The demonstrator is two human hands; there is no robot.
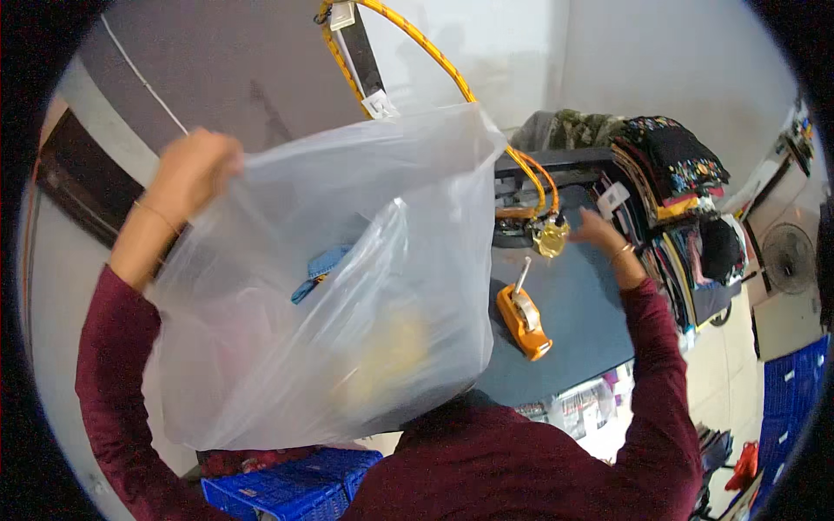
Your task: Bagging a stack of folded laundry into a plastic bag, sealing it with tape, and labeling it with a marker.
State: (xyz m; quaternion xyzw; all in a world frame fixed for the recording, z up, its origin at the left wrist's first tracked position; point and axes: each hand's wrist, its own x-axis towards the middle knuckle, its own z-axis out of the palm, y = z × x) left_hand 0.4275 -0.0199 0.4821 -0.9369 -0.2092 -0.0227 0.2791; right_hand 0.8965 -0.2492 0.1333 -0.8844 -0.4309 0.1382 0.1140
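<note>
My left hand [199,169], raised at the upper left, grips a top corner of a large translucent plastic bag [280,215]. The bag spreads across the left and middle of the view; a blue item [326,262] and a blurred yellow shape show through it. My right hand [589,231], somewhat blurred, is apart from the bag over the dark table [573,338], fingers extended, beside a gold-coloured fitting [551,238] on a yellow cord. An orange tape dispenser [524,322] with a roll of tape lies below that hand.
Stacks of folded clothes [671,260] stand at the table's right side. The yellow cord [423,42] loops overhead. A blue plastic crate [280,485] is at the lower left, more blue crates [791,391] are at the far right, and a fan [788,254] stands beyond the clothes.
</note>
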